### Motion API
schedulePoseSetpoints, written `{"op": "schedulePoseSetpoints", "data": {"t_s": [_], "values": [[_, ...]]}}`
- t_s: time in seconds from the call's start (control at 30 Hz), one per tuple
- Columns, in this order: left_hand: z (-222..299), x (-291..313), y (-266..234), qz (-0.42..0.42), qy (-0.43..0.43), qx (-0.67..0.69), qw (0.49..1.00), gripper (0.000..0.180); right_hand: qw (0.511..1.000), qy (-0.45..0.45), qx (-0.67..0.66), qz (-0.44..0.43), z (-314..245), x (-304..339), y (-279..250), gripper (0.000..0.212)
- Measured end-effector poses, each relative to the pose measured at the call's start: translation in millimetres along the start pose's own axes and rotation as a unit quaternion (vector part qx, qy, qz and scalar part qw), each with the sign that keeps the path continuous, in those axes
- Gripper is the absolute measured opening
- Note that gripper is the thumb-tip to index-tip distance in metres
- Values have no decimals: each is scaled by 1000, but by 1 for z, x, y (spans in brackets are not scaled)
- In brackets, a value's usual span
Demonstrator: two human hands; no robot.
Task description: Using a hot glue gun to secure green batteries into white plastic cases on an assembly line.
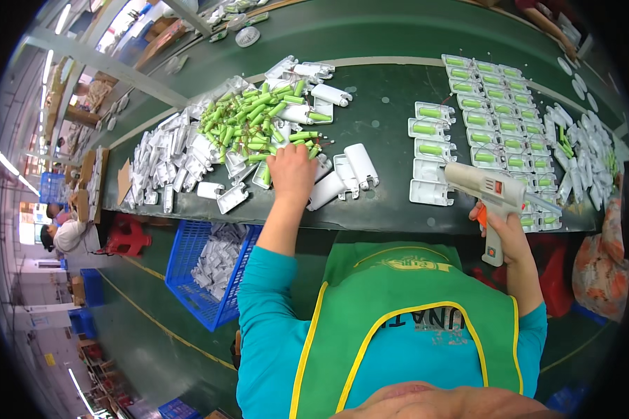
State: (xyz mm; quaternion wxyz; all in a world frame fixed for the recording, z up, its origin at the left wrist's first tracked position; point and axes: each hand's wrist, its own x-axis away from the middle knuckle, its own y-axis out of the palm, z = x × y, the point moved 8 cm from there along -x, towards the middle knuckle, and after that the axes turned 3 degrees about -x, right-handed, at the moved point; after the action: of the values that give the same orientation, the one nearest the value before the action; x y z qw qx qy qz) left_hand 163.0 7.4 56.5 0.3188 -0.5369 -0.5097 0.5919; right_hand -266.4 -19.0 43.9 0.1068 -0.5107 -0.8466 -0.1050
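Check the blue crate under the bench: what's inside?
The blue crate holds a heap of white plastic housings, like those piled on the green bench. The bench edge covers the crate's far end, and the heap hides anything beneath it.

Left hand [291,172] on batteries [258,119] — right hand [507,230] grips glue gun [493,192].

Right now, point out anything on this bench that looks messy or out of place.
The green cells lie in a loose heap among scattered white shells by the left hand, unlike the tidy rows of filled shells. Nothing looks broken or spilled.
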Motion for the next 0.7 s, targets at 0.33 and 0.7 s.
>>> {"op": "schedulePoseSetpoints", "data": {"t_s": [0.33, 0.7], "values": [[-22, -44, -6, -63, 4, 267, 962, 32, 1000, 9, 5, 29, 1, 6, 2, 40], [63, -18, 3, -147, -91, 833, 525, 23, 999, 14, -26, 22, 0, 14, 6, 54]]}}
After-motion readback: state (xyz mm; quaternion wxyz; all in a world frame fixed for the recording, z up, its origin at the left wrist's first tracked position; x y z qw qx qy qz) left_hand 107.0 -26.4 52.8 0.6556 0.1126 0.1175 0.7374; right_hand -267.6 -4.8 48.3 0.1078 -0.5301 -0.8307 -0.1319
